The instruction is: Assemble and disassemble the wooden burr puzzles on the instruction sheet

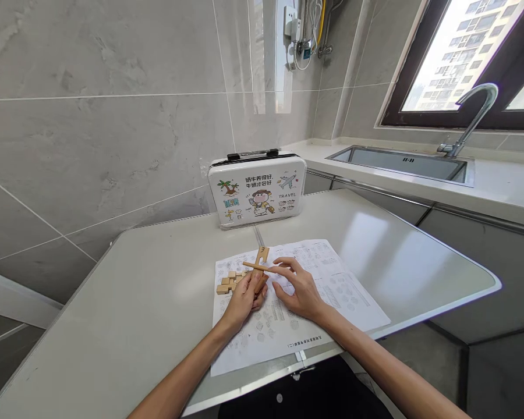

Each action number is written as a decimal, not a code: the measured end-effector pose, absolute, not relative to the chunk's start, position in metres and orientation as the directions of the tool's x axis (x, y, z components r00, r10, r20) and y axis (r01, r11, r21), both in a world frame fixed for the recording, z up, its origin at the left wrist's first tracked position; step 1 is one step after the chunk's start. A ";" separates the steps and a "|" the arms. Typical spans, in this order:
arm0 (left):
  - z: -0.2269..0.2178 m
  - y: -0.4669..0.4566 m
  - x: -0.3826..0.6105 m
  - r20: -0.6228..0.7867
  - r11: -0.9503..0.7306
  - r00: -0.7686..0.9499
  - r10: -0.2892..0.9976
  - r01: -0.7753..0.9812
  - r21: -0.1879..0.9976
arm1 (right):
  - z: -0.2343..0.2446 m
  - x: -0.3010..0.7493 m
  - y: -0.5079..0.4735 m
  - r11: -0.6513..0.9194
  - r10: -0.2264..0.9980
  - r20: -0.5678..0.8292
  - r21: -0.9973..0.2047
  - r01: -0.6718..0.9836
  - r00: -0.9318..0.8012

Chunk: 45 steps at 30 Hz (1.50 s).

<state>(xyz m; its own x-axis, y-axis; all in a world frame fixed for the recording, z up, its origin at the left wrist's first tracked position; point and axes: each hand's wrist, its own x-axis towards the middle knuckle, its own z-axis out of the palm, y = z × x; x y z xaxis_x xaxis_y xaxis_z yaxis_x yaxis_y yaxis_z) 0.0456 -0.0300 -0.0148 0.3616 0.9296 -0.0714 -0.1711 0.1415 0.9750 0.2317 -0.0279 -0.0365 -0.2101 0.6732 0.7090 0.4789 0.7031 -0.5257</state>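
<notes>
Left hand [243, 295] pinched the bar [265, 252], which stood tilted above the sheet [239, 362] with its marked end up and a cut-out below the mark. Another piece [262, 281] showed lower in the same grip; whether it was joined to the bar could not be told.

Stick [250, 265] lay across the bar, thin edge to view. Right hand [304, 292] was spread, index tip at the stick's near end, thumb well apart from it — no firm pinch seen. Seating in the cut-out could not be made out.

Small blocks [226, 284] sat on the sheet just left of the left hand; the sheet lay on the worktop [140, 291], the case [244, 216] upright behind.

Handling, judged: left grip best kept steady and low, clear of the cut-out; stick best squared to the bar, then pressed lightly — forcing it askew would probably jam or tip it.
</notes>
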 end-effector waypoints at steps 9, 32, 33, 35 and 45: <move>-0.023 -0.028 0.047 -0.066 0.133 0.389 0.919 -0.148 0.980 | -0.037 0.232 -0.024 0.715 0.694 0.675 -0.605 0.350 -0.250; -0.018 -0.025 0.042 0.127 -0.102 0.137 0.982 -0.175 0.979 | -0.031 0.239 -0.014 0.079 0.995 0.098 -0.924 -0.375 -0.031; -0.018 -0.026 0.042 0.123 -0.097 0.154 0.980 -0.170 0.981 | -0.031 0.240 -0.014 0.042 0.998 0.058 -0.919 -0.392 -0.029; -0.018 -0.027 0.042 0.116 -0.087 0.190 0.975 -0.157 0.984 | -0.032 0.240 -0.013 0.011 0.999 0.022 -0.924 -0.383 -0.025; -0.015 -0.027 0.043 0.062 -0.010 0.229 0.972 -0.221 0.975 | -0.038 0.242 -0.007 -0.019 0.993 0.031 -0.909 -0.417 -0.113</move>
<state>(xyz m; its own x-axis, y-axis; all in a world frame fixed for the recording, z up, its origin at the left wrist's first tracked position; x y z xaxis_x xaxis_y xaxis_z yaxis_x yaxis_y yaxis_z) 0.0427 -0.0269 -0.0148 0.2286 0.9715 0.0619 -0.2214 -0.0100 0.9751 0.2416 -0.0073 -0.0383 -0.1132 0.9931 0.0310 -0.4165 -0.0191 -0.9089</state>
